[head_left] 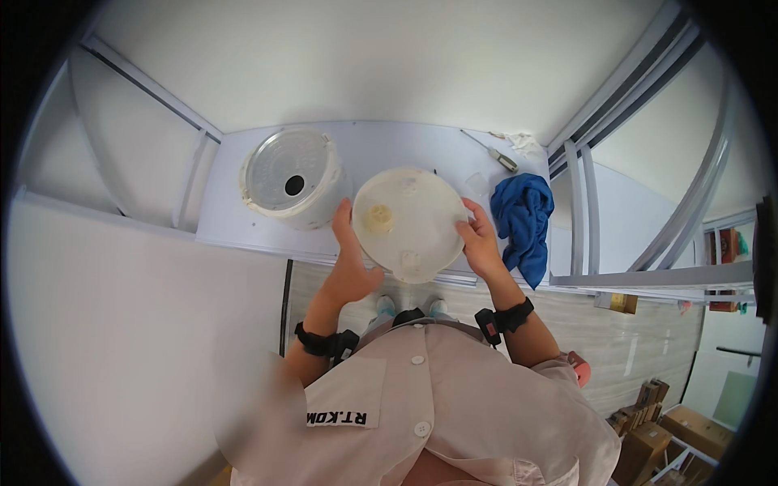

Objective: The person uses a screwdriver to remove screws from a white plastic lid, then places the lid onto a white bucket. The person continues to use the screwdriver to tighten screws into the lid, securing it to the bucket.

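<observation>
I hold a round, whitish translucent lid-like disc (421, 215) over the near edge of the table. A yellowish round fitting (378, 218) sits on its left part, and a small pale square shape shows near its lower rim. My left hand (354, 263) bears against the disc's left edge, fingers pointing up along the rim. On the right edge, my right hand (480, 240) grips with the thumb on top; its other fingers are partly behind the disc. Left of the disc stands a white round tub (312, 212) with a grey metallic top (271, 166) and a dark round hole.
A crumpled blue cloth (525, 215) hangs over the table's (229, 190) front edge on the right. Behind it lie a screwdriver (498, 158) and crumpled white tissue (525, 144). Metal frame posts (585, 211) rise at the right. Cardboard boxes (644, 445) sit at the lower right.
</observation>
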`<state>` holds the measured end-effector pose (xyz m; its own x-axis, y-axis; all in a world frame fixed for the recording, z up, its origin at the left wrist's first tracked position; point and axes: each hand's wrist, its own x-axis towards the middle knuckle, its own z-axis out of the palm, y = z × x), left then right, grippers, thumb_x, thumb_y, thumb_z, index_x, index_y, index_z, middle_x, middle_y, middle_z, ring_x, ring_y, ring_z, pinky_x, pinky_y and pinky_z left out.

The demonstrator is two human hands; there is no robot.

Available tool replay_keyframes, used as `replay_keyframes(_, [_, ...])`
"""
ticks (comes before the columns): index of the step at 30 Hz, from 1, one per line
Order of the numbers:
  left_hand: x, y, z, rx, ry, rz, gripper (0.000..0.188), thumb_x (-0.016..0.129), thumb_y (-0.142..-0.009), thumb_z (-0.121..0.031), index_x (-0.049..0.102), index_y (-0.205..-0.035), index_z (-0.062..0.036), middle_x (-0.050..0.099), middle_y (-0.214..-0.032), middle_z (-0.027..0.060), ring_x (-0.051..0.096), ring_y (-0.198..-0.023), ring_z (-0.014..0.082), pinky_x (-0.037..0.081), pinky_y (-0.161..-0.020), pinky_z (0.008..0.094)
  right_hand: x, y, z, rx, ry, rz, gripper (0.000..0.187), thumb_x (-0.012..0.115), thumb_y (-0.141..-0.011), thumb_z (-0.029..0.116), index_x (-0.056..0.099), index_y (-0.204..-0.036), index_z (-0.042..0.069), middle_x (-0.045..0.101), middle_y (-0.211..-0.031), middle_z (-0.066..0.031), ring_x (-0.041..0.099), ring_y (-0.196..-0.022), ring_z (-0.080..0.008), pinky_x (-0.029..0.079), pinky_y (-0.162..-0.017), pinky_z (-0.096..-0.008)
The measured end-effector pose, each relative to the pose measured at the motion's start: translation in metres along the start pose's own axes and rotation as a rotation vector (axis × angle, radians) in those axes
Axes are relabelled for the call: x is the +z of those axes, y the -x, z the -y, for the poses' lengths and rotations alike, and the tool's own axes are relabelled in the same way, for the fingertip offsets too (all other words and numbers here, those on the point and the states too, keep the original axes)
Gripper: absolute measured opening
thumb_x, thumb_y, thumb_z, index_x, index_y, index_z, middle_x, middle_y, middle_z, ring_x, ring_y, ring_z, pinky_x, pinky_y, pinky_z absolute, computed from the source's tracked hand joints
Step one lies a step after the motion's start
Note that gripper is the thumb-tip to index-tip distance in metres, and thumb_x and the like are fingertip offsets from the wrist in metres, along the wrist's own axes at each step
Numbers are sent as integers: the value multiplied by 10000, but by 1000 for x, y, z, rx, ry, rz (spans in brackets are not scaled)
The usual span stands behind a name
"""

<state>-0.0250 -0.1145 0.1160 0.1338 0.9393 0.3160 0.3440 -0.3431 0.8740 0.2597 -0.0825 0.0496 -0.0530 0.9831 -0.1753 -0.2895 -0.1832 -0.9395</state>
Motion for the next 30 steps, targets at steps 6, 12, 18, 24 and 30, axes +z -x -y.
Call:
replay_keyframes(6, [0, -20, -17, -613, 919, -109, 931, 537, -795, 53, 223, -1670, 4, 396, -1655, 185, 466, -1500, 319, 452, -1210, 432, 0, -3, 3, -103, 122, 66, 510, 521, -1098, 52, 388, -1590, 67, 722, -1157, -78, 651, -971, -102, 520, -877, -263])
replay_keyframes(12, [-3, -3, 24, -578, 1233, -23, 852, 513, -724, 85, 466, -1564, -49, 603, -1435, 154, 609, -1349, 318, 524, -1144, 461, 18, 6, 14, -185, 283, 156, 583, 589, -1083, 112, 353, -1612, 52, 626, -1349, -166, 620, -1156, -191, 510, -1003, -336])
replay_keyframes(18, [10, 0, 12, -551, 1053, -154, 903, 450, -660, 108, 455, -1554, -28, 624, -1408, 152, 633, -1319, 328, 570, -1095, 451, 44, 18, 39, -627, 1138, -93, 853, 840, -879, 273, 416, -1569, 3, 494, -1466, -308, 549, -1264, -462, 490, -1073, -480])
replay_keyframes(24, [14, -1, 11, -382, 629, -215, 755, 550, -713, 108, 539, -1461, 2, 647, -1310, 105, 646, -1227, 224, 536, -1041, 363, 75, 29, 69, -803, 1006, 71, 740, 893, -804, 254, 587, -1441, 35, 595, -1358, -234, 627, -1189, -428, 546, -966, -478])
replay_keyframes(30, [17, -12, -26, -305, 501, -94, 695, 593, -754, 63, 556, -1445, 4, 671, -1278, 97, 638, -1184, 183, 509, -1053, 336, 93, 28, 66, -820, 892, 158, 609, 906, -794, 200, 650, -1322, 35, 656, -1231, -179, 683, -1047, -386, 584, -874, -429])
